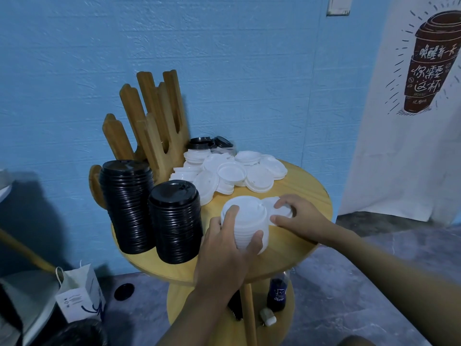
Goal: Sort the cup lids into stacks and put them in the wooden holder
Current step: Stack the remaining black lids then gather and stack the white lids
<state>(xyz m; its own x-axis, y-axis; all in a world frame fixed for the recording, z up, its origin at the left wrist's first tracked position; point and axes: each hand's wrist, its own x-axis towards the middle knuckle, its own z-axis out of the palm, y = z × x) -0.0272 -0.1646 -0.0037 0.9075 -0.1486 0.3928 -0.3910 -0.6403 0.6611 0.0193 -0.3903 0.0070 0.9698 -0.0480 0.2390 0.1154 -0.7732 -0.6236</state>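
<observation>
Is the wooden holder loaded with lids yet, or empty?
Upper slots empty: the wooden holder's tall prongs stand bare. Whether the taller black stack sits in its low front slot or just beside it, cannot tell.

Two tall black stacks [127, 206] [175, 221], one wooden holder [154, 126]

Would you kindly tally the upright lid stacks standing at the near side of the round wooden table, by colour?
Tall black plastic lid stacks: 2
White plastic lid stack, gripped by the left hand: 1
Total: 3
Not counted: the single white lid that the right hand pinches beside the white stack.
</observation>
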